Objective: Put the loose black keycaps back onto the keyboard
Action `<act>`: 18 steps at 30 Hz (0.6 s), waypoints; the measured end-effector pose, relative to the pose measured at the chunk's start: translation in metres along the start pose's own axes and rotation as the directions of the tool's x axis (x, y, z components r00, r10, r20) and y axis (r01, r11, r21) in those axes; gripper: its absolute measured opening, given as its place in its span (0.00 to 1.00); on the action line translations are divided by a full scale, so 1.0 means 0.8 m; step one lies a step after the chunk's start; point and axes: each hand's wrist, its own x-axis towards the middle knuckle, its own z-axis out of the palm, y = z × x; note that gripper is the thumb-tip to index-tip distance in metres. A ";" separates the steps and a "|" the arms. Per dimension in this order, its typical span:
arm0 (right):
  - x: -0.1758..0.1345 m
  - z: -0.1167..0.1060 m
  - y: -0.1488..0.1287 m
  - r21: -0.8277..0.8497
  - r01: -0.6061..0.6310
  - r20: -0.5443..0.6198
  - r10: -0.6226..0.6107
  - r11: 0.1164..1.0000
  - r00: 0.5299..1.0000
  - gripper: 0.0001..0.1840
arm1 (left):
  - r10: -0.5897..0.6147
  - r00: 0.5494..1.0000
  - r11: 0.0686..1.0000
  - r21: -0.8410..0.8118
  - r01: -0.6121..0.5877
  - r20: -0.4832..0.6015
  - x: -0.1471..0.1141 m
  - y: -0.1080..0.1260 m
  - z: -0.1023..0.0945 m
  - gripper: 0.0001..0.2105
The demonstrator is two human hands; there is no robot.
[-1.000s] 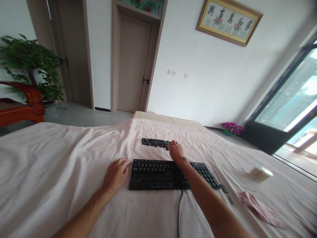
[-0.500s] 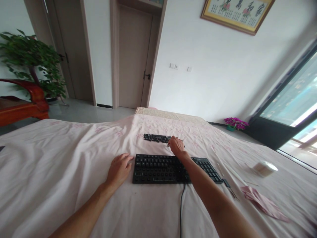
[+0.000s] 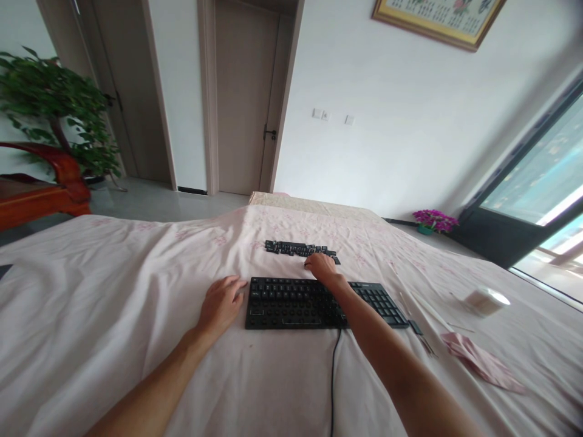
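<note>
A black keyboard lies flat on the pale pink cloth, its front rows bare of keycaps while the back rows and number pad still carry theirs. Beyond it, loose black keycaps are grouped in a rough strip. My left hand rests at the keyboard's left edge, fingers loosely spread and holding nothing. Over the gap between keyboard and loose keycaps, my right hand has its fingers pinched together; a small dark keycap seems to show at the fingertips. My right forearm hides part of the keyboard.
A cable runs from the keyboard toward me. On the right lie a pink cloth, thin metal tools and a round white container. A wooden chair and a plant stand at the far left.
My right hand has drawn back slightly left and toward the keyboard from the right part of the loose keycaps. My left hand stays by the keyboard's edge. The view has tilted slightly down.
</note>
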 end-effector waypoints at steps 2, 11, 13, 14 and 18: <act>-0.001 -0.002 -0.002 0.006 0.008 -0.007 -0.007 1.000 1.000 0.12 | 0.002 1.000 1.000 -0.001 -0.002 -0.003 0.000 0.000 0.000 0.17; -0.059 -0.023 0.003 0.170 0.147 -0.192 -0.114 0.974 0.975 0.15 | 0.022 1.000 1.000 0.013 -0.022 0.013 0.000 0.000 -0.001 0.16; -0.085 -0.023 0.005 0.264 0.207 -0.280 -0.131 0.942 0.951 0.15 | 0.023 1.000 1.000 0.009 -0.024 0.009 -0.001 0.000 -0.001 0.16; -0.099 -0.023 0.006 0.288 0.232 -0.294 -0.145 0.929 0.945 0.15 | 0.022 1.000 1.000 0.007 -0.022 0.008 -0.001 0.000 -0.001 0.16; -0.145 -0.018 0.006 0.255 0.222 -0.258 -0.155 0.941 0.954 0.15 | 0.014 1.000 1.000 -0.005 -0.014 0.007 -0.001 -0.001 0.000 0.16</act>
